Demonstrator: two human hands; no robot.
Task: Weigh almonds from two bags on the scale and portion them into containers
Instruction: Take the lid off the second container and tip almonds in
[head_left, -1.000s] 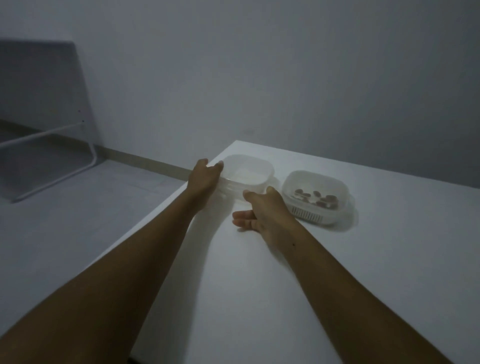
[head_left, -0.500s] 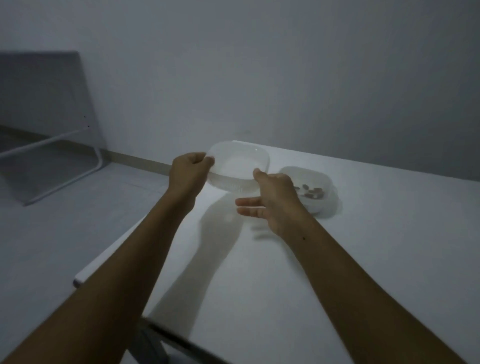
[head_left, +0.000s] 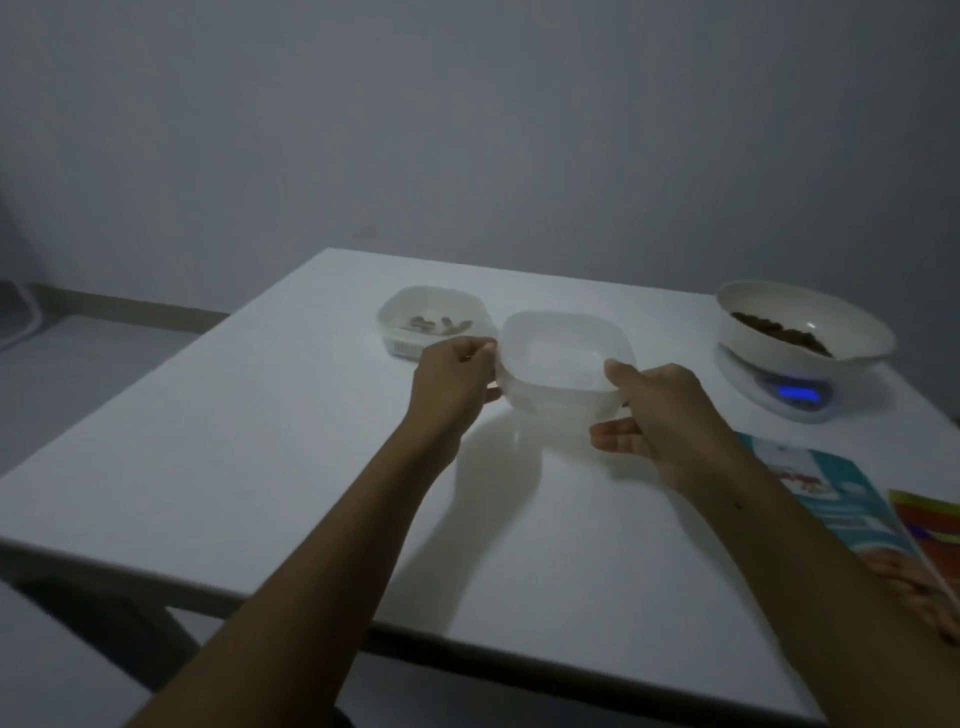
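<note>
I hold an empty translucent plastic container (head_left: 558, 358) above the white table (head_left: 260, 467), near its middle. My left hand (head_left: 449, 387) pinches its left rim and my right hand (head_left: 660, 415) grips its right side, thumb on the rim. Behind my left hand stands a second white container (head_left: 410, 325) with a few almonds in it. At the right, a white bowl (head_left: 800, 325) with almonds sits on a scale (head_left: 779, 389) whose display glows blue. Two printed bags lie at the right edge, a teal one (head_left: 831, 499) and an orange one (head_left: 930, 525).
The table's left edge and near edge drop to a grey floor (head_left: 78, 364). A plain grey wall (head_left: 467, 130) stands behind the table. The room is dim.
Both hands lifted the empty container off the table's far left corner and carried it right, past the almond container. The view swung right, and the scale and bags came into sight.
</note>
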